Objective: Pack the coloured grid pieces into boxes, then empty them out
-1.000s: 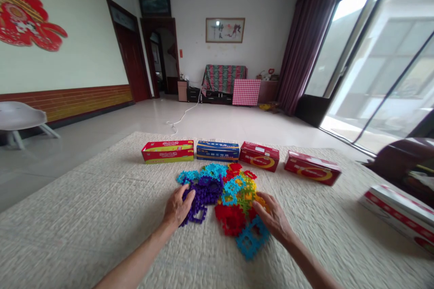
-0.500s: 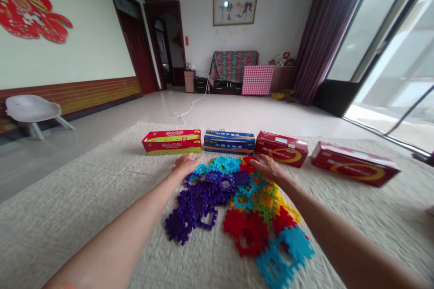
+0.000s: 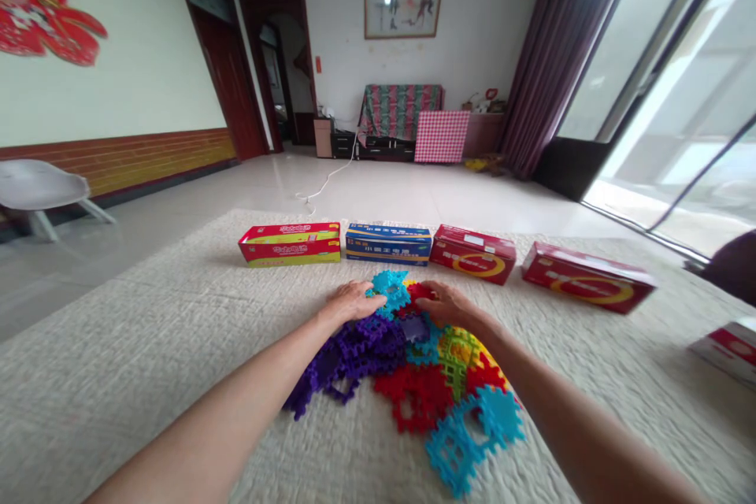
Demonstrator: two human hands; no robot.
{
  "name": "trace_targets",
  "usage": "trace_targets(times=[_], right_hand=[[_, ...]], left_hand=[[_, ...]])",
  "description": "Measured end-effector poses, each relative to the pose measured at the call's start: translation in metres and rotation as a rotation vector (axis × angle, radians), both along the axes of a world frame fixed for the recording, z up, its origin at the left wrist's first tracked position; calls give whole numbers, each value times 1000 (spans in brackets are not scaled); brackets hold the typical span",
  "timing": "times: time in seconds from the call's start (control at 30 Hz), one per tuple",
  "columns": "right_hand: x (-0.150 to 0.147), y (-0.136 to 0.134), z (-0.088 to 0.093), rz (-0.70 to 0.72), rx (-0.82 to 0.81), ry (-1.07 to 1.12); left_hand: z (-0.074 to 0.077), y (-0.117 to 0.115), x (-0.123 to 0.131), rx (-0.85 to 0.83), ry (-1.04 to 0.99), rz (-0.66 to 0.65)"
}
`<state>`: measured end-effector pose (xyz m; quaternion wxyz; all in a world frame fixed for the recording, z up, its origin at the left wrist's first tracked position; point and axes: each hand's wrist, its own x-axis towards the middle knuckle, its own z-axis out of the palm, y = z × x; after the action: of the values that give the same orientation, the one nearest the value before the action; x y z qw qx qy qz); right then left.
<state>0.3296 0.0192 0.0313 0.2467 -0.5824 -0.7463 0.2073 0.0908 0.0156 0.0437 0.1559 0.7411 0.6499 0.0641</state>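
Note:
A heap of interlocking plastic tiles with toothed edges lies on the pale quilted mat (image 3: 177,315). My left hand (image 3: 354,302) is at the heap's far left, thumb and fingers apart, touching the light-blue tiles (image 3: 390,290). Opposite it, my right hand (image 3: 444,305) rests against the red tile (image 3: 418,296) with its fingers spread; some fingertips are hidden. Purple tiles (image 3: 369,350) are piled below my left hand. Green tiles (image 3: 456,354), more red tiles (image 3: 413,398) and a light-blue pair (image 3: 472,437) lie nearer me, between my forearms.
Beyond the heap stand a red-and-yellow box (image 3: 289,244), a blue box (image 3: 388,244) and two dark red boxes, one in the middle (image 3: 474,256) and one farther right (image 3: 587,277). Another box (image 3: 729,350) shows at the right edge. A white chair (image 3: 44,189) stands at left.
Both hands have moved inward toward each other, and the far tiles between them are bunched closer together. The view has shifted slightly to the right.

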Motion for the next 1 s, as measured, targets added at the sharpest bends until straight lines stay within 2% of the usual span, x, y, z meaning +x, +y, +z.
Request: trace_targets(times=[0.1,0.2,0.3,0.37,0.47,0.53,0.63,0.73,0.8,0.87,0.93,1.0], right_hand=[[14,-24,9,-70,34,3],[40,-56,8,-223,94,15],[58,-88,-6,-374,107,43],[58,-102,-17,-418,92,75],[44,-110,-27,-410,78,123],[37,-113,-26,-396,90,142],[41,-126,-14,-405,127,143],[54,-167,-3,-422,143,143],[58,-211,-3,-420,143,148],[55,-263,-10,-425,155,153],[49,-316,-23,-446,185,156],[42,-361,-35,-448,221,133]], left_hand=[[15,-18,-9,22,-20,-6],[24,-43,-32,53,-34,22],[19,-71,-57,56,-35,92],[10,-86,-65,51,-37,138],[0,-101,-61,41,-54,168],[1,-107,-54,59,-72,166],[21,-116,-53,115,-102,139],[51,-139,-65,137,-142,30],[68,-170,-75,106,-163,-82],[78,-216,-85,58,-168,-178],[79,-273,-95,38,-160,-237],[71,-335,-107,3,-147,-250]])
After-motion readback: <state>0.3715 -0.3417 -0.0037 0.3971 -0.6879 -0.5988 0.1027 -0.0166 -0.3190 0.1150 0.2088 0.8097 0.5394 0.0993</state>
